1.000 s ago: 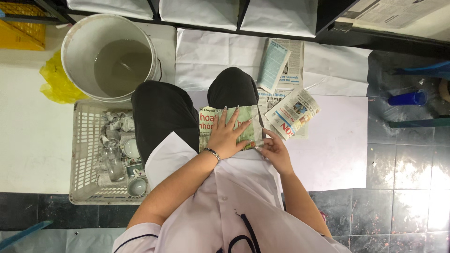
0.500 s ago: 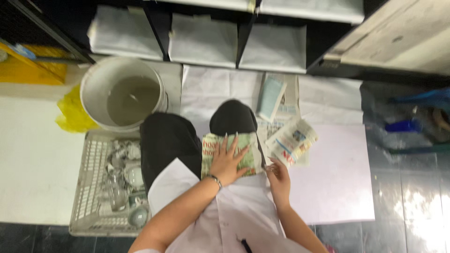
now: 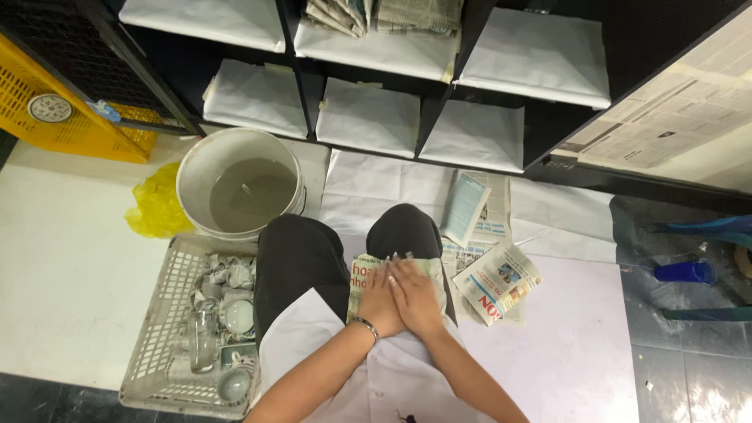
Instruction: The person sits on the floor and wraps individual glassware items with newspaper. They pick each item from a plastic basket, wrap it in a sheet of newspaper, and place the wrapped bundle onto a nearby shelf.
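Pressing a folded newspaper (image 3: 368, 274) flat on your lap, your left hand (image 3: 381, 301) and right hand (image 3: 415, 296) lie spread, side by side; next comes smoothing toward the bucket (image 3: 239, 192).

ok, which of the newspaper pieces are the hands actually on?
The folded newspaper on the lap: both the left hand and right hand press it. The other folded papers lie untouched on the floor.

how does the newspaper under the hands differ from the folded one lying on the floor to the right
The folded newspaper on the lap is mostly covered, pressed flat under the left hand and right hand; the folded newspaper on the white floor sheet lies free and untouched. The lap one sits square to the person's legs; the floor one lies at a slant. Both are folded printed newsprint with some red lettering.
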